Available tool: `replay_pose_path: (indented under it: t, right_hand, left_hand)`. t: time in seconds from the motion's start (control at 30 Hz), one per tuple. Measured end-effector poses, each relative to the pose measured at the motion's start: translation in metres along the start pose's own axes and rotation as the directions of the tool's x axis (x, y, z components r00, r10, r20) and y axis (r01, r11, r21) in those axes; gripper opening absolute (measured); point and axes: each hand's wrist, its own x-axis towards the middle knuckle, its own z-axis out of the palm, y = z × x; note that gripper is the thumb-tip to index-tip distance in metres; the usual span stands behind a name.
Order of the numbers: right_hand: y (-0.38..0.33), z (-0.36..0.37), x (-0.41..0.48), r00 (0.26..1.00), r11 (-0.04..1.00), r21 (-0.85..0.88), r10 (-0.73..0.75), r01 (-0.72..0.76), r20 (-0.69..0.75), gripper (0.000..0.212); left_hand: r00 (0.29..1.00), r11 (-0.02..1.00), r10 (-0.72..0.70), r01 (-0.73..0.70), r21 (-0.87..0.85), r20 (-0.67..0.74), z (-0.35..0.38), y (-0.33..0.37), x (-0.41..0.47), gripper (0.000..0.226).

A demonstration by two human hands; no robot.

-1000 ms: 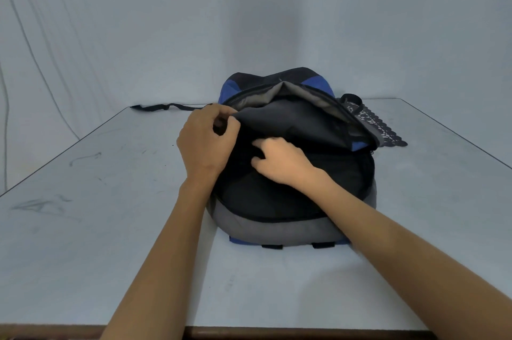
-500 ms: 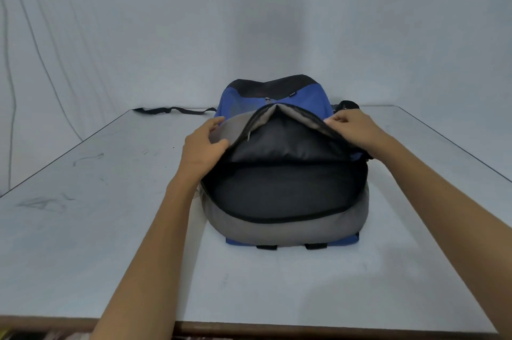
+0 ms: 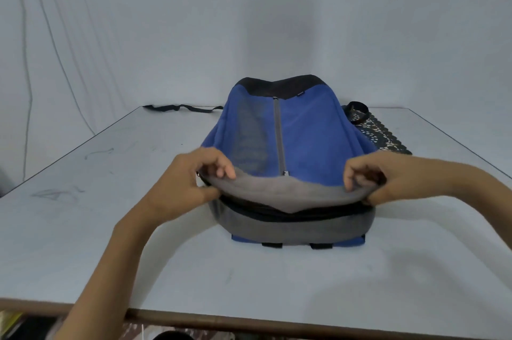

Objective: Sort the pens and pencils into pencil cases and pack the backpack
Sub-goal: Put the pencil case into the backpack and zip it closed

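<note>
Both the left hand (image 3: 191, 185) and the right hand (image 3: 388, 177) are pinched onto the grey flap edge (image 3: 288, 191) of the backpack (image 3: 310, 140), which is laid midway across the bench (image 3: 105, 242). The corners are held, it is judged, so the opening (image 3: 291, 210) can be closed evenly for zipping.

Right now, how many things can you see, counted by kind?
Backpacks: 1, the blue backpack
Hands: 2, the left hand and right hand, both gripping its grey flap
Straps: 1, a black strap on the table
Patterned pieces: 1, a black patterned piece beside the backpack
Tables: 1
Total: 6
</note>
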Motion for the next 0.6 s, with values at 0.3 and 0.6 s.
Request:
replay_pose_path:
  t: [0.3,0.6]
  right_hand:
    - [-0.046,-0.019,0.042,0.982,0.982,-0.117,0.158,-0.146,0.102,0.050]
    - [-0.122,0.050,0.176,0.946,0.952,0.288,0.182,-0.101,-0.268,0.043]
  left_hand:
    - [0.898,0.945,-0.314,0.266,-0.189,-0.308,-0.028,-0.022,0.006,0.055]
    - [0.849,0.822,-0.514,0.528,0.214,-0.123,0.001,-0.048,0.015,0.047]
